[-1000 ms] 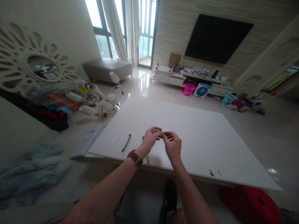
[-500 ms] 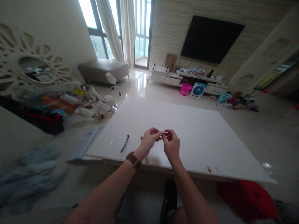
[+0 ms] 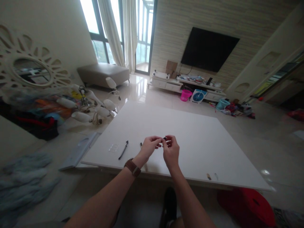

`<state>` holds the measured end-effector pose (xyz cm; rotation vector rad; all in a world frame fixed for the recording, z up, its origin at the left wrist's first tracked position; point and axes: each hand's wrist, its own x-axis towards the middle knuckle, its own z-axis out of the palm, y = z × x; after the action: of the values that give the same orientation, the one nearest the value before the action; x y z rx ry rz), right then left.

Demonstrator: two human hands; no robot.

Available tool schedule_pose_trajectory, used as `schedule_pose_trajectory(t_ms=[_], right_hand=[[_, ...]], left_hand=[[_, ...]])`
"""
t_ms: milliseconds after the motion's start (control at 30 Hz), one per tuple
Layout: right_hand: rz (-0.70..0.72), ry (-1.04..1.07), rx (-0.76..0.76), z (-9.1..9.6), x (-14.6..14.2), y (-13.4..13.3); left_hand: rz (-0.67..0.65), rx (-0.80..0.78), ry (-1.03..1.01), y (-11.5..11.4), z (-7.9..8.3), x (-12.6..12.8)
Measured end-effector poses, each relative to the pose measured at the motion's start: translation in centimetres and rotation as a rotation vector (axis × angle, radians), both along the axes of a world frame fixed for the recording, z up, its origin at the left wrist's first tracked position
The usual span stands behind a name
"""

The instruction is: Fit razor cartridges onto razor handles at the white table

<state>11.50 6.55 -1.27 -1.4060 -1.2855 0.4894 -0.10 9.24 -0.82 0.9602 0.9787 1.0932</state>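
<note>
My left hand, with a brown watch on the wrist, and my right hand meet above the near part of a large white board. Both hands pinch one small dark object between their fingertips; it is too small to name. A thin black tool lies on the board left of my left hand, beside a small clear plastic piece. Another slim object lies partly hidden under my left wrist.
A white chandelier with several glass shades lies on the floor at left. A grey flat panel sits by the board's left edge. A red stool stands at lower right. Two small pieces rest near the board's front edge.
The view has shifted, so the hands sit slightly lower in the frame. The fingers keep working on the small dark object; nothing on the board has moved.
</note>
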Motion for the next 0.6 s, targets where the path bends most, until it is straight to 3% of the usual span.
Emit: schedule_pose_trajectory(t_ms=[167, 300, 467, 600], right_hand=[[0.004, 0.007, -0.023, -0.3, 0.3, -0.5], [0.029, -0.034, -0.07, -1.2, 0.3, -0.3], [0.378, -0.366, -0.324, -4.0, -0.4, 0.3], [0.537, -0.668, -0.422, -6.3, -2.1, -0.1]], left_hand=[[0.018, -0.004, -0.002, -0.2, -0.1, 0.5], [0.126, -0.026, -0.068, 0.5, -0.1, 0.7], [0.366, -0.05, -0.16, 1.6, -0.2, 0.5], [0.369, -0.073, -0.202, 1.6, -0.5, 0.4]])
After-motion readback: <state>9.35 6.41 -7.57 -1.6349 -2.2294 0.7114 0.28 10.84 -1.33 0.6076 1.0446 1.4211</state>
